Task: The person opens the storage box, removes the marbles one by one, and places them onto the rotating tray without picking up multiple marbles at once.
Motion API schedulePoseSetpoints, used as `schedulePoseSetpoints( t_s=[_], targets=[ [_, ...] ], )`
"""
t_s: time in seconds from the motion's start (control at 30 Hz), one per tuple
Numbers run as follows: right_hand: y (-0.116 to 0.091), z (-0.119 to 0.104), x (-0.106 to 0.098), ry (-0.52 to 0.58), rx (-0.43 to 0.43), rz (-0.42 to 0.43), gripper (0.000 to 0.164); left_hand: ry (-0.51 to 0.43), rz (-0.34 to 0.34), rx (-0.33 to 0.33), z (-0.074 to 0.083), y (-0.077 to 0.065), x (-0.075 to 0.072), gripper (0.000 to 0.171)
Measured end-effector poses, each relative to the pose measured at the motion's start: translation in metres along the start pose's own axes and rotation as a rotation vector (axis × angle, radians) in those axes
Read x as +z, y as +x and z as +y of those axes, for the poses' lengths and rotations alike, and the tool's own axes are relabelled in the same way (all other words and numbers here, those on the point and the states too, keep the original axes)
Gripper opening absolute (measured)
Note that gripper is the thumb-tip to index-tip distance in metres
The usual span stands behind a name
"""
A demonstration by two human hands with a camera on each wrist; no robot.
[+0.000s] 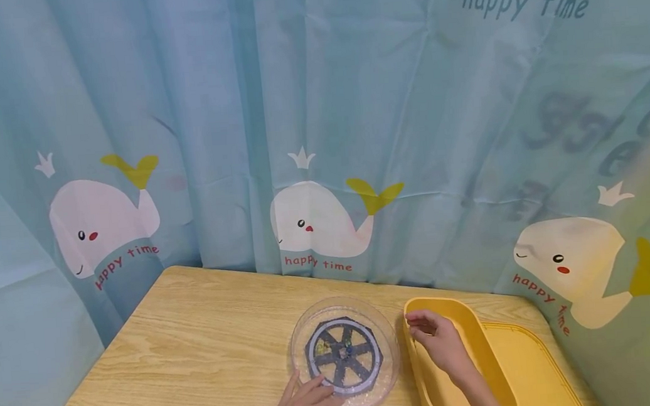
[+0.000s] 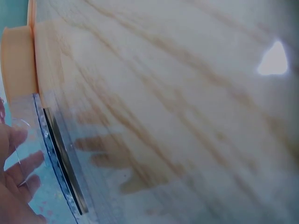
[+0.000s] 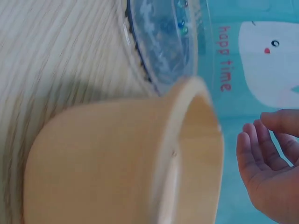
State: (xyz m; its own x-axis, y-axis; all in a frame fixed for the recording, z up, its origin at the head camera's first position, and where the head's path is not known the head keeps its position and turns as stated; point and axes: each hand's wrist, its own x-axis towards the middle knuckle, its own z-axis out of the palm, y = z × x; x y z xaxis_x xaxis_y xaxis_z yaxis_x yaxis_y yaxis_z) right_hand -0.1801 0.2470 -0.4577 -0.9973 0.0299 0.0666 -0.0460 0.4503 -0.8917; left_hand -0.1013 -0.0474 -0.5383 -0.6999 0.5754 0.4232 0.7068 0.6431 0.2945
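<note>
In the head view, a clear round dish (image 1: 387,324) sits on the table around a dark, six-spoked wheel shape with a pale ring (image 1: 344,356). Small shiny coloured beads (image 3: 182,23) show inside the dish in the right wrist view. My left hand (image 1: 308,405) touches the dish's near left side with its fingers spread; in the left wrist view the fingertips lie over its clear wall. Above the far left part of a deep yellow bin (image 1: 482,343) hovers my right hand (image 1: 439,340), fingers loosely bent and thumb close to them. Nothing is visible between them.
A flat yellow lid or tray (image 1: 531,364) lies right of the bin. The wooden table (image 1: 199,350) ends against a blue curtain (image 1: 213,141) printed with white whales, which closes off the back and sides.
</note>
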Motion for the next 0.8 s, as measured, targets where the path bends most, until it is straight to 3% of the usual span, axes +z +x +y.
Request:
schedulePoseSetpoints(
  t_s=[0.33,0.8],
  targets=[
    [-0.002,0.027,-0.007,-0.068,0.101,-0.022,0.015,-0.017,0.0,-0.01,0.001,0.0,0.001,0.025],
    [-0.001,0.049,-0.004,-0.141,0.148,-0.04,0.013,-0.028,0.021,-0.017,0.002,0.001,0.0,0.025]
  ],
)
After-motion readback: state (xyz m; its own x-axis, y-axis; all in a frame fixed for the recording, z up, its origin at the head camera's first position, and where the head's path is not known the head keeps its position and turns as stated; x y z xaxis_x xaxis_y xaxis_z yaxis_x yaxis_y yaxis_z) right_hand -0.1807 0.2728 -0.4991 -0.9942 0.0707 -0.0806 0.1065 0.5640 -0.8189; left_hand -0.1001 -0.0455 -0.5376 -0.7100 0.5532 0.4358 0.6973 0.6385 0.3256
